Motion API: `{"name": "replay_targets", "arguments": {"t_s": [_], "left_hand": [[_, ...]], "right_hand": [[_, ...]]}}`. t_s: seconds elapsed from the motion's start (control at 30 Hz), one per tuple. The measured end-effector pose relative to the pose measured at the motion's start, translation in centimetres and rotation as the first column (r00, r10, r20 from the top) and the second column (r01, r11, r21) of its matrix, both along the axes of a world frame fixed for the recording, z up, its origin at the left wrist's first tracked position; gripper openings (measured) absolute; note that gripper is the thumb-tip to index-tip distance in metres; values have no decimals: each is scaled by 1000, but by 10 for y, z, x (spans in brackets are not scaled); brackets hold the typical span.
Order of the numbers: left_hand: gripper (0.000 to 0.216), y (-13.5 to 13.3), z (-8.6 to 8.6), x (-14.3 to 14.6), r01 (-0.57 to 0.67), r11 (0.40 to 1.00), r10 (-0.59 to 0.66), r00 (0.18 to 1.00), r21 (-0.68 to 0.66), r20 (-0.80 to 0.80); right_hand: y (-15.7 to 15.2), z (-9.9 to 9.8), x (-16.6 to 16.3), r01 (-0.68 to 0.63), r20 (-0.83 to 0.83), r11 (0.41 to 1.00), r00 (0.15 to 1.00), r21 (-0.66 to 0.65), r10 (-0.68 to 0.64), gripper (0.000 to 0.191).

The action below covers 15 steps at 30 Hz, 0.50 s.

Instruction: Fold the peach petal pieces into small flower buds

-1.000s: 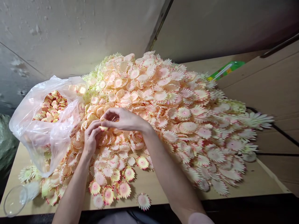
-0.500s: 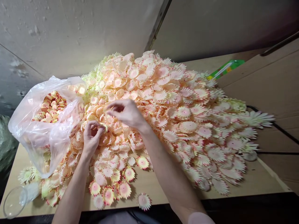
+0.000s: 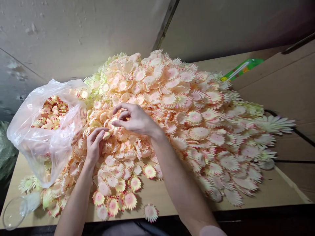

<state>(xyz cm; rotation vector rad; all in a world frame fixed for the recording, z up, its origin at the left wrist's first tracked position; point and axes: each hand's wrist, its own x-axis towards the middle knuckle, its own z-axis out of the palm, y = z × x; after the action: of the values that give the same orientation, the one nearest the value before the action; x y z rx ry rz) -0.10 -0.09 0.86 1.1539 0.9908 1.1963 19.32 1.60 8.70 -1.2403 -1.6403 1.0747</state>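
Observation:
A big heap of flat artificial flower heads (image 3: 177, 108), peach and pink with cream petals, covers the wooden table (image 3: 159, 193). My left hand (image 3: 94, 146) lies on the heap's near left side with its fingers stretched out over the flowers. Just to its right, my right hand (image 3: 135, 120) hovers over the heap with curled, parted fingers, its thumb and forefinger apart above a flower. I see nothing gripped in either hand.
A clear plastic bag (image 3: 41, 137) holding smaller orange-yellow flower pieces (image 3: 49, 111) sits at the left. A clear plastic cup (image 3: 14, 211) lies at the near left corner. Loose flowers (image 3: 115, 200) lie near the front edge. A green packet (image 3: 242, 68) rests at the back right.
My hands were pinching a small piece together; they have drawn apart. The right hand went up onto the heap and opened, and the left hand flattened on the flowers.

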Motion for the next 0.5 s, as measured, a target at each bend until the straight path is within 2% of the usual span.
{"name": "replay_targets", "arguments": {"t_s": [0.13,0.27,0.4,0.5], "left_hand": [[32,1,-3,-1,-8,999,9,1000,33,-24],[30,3,-9,-1,0,998,1,1000,61,-12],[27,5,-11,-4,-12,996,12,1000,86,-10],[25,5,-8,-5,63,992,-60,998,111,-32]], "right_hand": [[1,-4,-9,-130,49,991,991,32,128,26],[2,-8,-17,-212,25,977,977,15,211,29],[1,-11,-20,-227,-1,974,974,3,227,30],[1,-12,-24,-243,-27,970,970,-9,242,30]]}}
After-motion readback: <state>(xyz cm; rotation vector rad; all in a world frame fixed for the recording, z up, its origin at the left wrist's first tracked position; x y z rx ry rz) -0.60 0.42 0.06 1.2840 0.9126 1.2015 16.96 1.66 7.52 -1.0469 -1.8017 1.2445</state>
